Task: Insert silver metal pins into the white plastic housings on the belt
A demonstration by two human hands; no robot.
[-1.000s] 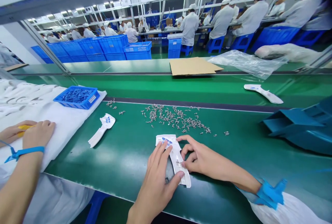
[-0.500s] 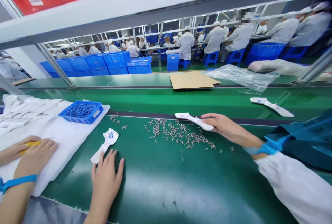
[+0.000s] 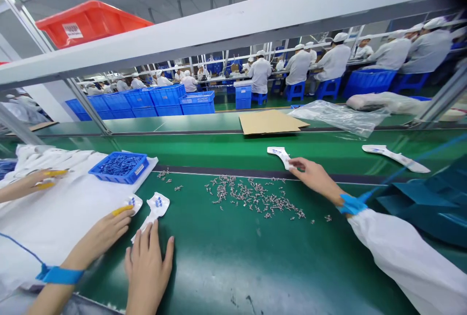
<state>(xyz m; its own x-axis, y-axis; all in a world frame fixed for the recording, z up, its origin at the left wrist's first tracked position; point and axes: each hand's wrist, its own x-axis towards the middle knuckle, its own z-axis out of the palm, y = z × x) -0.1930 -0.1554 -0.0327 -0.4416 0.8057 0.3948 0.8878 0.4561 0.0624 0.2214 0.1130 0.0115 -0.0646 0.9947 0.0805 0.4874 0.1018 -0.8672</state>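
Metal pile: single bits too small to make out. Left of pile, left hand hides part of near white piece's narrow end; forearm cut by bottom edge. Farther left of pile, co-worker's hand covers much of second white piece. Beyond pile, right hand hides one end of far white piece, grip unclear. Right of pile, teal bin cut by right edge. Workers far beyond pile, blurry.

White right sleeve, gathered cuff; blue wristband, blue cord.
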